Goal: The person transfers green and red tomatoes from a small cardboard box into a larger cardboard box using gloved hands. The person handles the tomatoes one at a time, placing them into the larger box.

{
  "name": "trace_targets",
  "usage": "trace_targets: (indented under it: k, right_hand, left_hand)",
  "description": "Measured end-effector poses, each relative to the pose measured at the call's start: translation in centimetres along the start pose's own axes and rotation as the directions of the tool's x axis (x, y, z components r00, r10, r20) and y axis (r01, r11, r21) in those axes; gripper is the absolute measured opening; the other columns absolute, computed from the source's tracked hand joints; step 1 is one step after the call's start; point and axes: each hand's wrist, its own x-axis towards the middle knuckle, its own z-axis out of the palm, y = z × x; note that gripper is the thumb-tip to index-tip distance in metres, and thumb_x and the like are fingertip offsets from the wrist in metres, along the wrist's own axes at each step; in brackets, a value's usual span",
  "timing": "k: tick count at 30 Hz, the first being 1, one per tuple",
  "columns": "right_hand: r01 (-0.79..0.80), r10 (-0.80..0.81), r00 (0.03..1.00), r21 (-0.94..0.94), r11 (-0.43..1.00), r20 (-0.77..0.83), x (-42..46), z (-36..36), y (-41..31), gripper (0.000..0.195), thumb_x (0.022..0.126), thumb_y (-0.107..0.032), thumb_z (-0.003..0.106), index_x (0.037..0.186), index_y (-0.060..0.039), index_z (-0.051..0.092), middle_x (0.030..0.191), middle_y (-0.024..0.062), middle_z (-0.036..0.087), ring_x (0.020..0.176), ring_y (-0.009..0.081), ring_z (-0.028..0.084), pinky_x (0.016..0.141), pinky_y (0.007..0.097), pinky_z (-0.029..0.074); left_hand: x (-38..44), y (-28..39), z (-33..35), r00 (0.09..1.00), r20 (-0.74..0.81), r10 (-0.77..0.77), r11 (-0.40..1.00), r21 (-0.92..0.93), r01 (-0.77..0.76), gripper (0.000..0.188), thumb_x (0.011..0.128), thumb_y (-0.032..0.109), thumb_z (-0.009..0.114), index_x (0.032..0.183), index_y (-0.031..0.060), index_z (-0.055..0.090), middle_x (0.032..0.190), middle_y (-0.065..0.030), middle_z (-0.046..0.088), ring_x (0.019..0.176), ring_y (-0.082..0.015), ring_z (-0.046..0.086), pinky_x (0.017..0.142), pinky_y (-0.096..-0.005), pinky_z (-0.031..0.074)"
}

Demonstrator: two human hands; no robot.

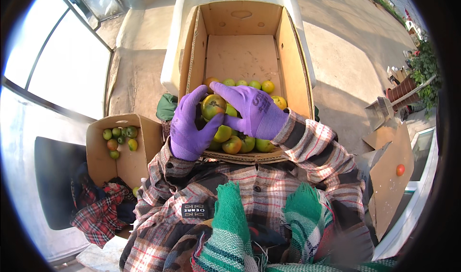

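A green tomato with an orange-brown blush (pixel 213 107) is held between my two hands, above a cardboard box (pixel 241 56). My left hand (pixel 189 124), in a purple knit glove, curls around its left side with the thumb beneath. From the right, my right hand (pixel 250 108), gloved alike, reaches its fingers over the top, its thumb close to the lower edge. Under my hands, several green tomatoes (pixel 246 144) and an orange-green one (pixel 232 145) lie at the box's near end. A short row of smaller tomatoes, with a yellow one (pixel 267 86), crosses the box beyond my fingers.
The box rests on a white plastic chair (pixel 173 49). At left, a second cardboard box (pixel 99 139) holds several tomatoes and plaid cloth (pixel 99 214). At right, a red tomato (pixel 400 170) sits on a cardboard piece (pixel 389 196), near a dustpan (pixel 380 110) and a potted plant (pixel 425 65).
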Motion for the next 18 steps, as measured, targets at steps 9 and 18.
trace_targets:
  k: [9,18]
  right_hand:
    - [0.022,-0.025,0.986,0.021,1.0,0.166,0.0,-0.4,-0.9,0.078,0.087,-0.02,0.078,0.156,-0.0018,0.045,0.145,0.0192,0.06,0.129,0.0357,0.061,0.111,0.0462,0.049]
    - [0.106,-0.085,0.981,-0.118,0.987,0.175,-0.1,0.8,0.4,0.055,0.092,-0.027,0.073,0.139,-0.0028,0.057,0.121,0.0165,0.068,0.106,0.0341,0.069,0.089,0.0451,0.056]
  left_hand:
    - [-0.2,-1.4,0.9,0.992,0.07,-0.109,0.978,-0.169,0.12,0.076,0.086,0.014,0.086,0.151,-0.0031,0.049,0.123,-0.019,0.07,0.113,-0.0281,0.07,0.097,-0.0385,0.058]
    - [0.2,-0.6,0.0,0.984,0.179,0.008,1.0,0.027,-0.013,0.07,0.091,0.018,0.082,0.15,-0.0031,0.05,0.129,-0.0216,0.068,0.118,-0.0331,0.069,0.103,-0.04,0.055]
